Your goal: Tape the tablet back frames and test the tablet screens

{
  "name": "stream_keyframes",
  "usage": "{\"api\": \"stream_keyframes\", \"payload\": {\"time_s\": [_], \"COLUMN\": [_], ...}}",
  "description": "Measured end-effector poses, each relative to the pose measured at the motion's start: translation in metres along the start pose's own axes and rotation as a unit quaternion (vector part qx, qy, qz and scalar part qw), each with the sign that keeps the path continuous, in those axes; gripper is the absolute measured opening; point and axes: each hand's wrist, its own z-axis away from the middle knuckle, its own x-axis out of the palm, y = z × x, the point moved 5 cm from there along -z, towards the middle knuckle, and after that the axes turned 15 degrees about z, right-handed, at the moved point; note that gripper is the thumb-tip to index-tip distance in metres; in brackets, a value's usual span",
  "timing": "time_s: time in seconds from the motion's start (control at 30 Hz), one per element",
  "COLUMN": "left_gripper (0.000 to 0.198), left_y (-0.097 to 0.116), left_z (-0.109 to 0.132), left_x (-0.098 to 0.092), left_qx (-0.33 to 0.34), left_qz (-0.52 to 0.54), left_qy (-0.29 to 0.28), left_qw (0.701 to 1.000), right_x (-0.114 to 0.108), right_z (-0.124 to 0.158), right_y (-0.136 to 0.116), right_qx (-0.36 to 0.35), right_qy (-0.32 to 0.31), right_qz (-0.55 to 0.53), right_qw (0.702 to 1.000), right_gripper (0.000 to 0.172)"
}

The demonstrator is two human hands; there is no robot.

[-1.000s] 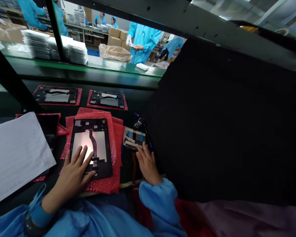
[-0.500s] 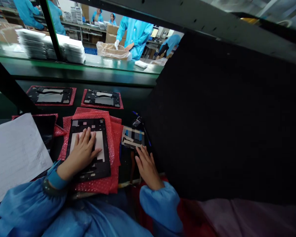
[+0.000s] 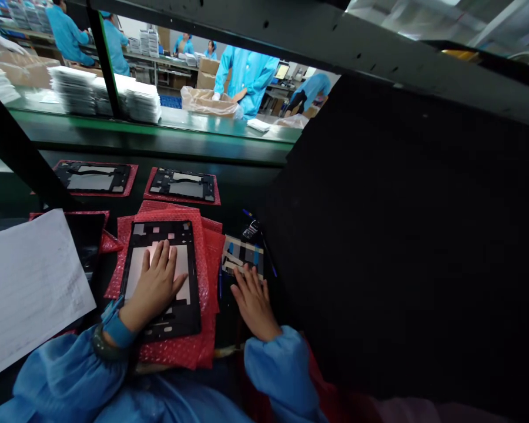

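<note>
The left hand (image 3: 155, 288) lay flat on a black frame panel (image 3: 178, 314), its fingers slightly spread and pinching nothing, pressed over the panel's pale window. The panel sat on a pile of red bubble wrap (image 3: 208, 282). The right hand (image 3: 253, 302) had shifted left of where it was a moment earlier, its fingers now spread wider on the dark bench, just below a taped sheet (image 3: 242, 255) and not gripping it. Beside that sheet lay a small black device (image 3: 250, 230). Bench space showed between the two hands. A sheet of paper (image 3: 30, 288) lay left of the pile, and two more panels on red wrap (image 3: 183, 185) lay ahead. A black screen (image 3: 379, 235) filled the right side, closing off that side of the bench.
</note>
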Motion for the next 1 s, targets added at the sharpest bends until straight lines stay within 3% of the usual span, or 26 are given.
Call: {"api": "stream_keyframes", "payload": {"time_s": [0.13,0.3,0.37,0.5,0.57,0.73,0.87,1.0], "left_gripper": [0.064,0.063,0.062,0.053,0.047,0.068,0.041,0.027], "left_y": [0.001,0.004,0.004,0.002,0.003,0.021,0.036,0.041], "left_z": [0.000,0.000,-0.001,-0.001,0.001,0.009,0.009,0.007], "left_x": [0.000,-0.002,-0.002,0.001,0.002,-0.007,-0.015,-0.019], "left_qx": [0.006,-0.007,-0.015,-0.023,-0.018,0.013,-0.005,-0.040], "left_qz": [-0.005,0.009,0.031,0.145,0.207,0.307,0.452,0.454], "left_qy": [-0.004,0.010,0.013,0.017,0.016,0.012,-0.019,-0.034], "left_qw": [1.000,1.000,0.999,0.989,0.978,0.952,0.892,0.890], "right_x": [-0.012,-0.005,-0.003,-0.012,-0.018,-0.034,-0.039,-0.037], "right_z": [0.011,0.027,0.028,0.021,0.017,0.010,0.005,-0.003], "right_y": [0.004,0.003,0.003,0.000,-0.003,-0.007,-0.010,-0.025], "right_qx": [-0.038,-0.104,-0.121,-0.148,-0.159,-0.139,-0.064,-0.054], "right_qy": [0.041,0.058,0.074,0.137,0.163,0.234,0.266,0.249], "right_qz": [-0.064,0.035,0.053,0.029,-0.001,-0.114,-0.206,-0.271], "right_qw": [0.996,0.992,0.988,0.979,0.974,0.955,0.939,0.928], "right_gripper": [0.051,0.077,0.070,0.029,0.020,0.017,0.021,0.029]}}
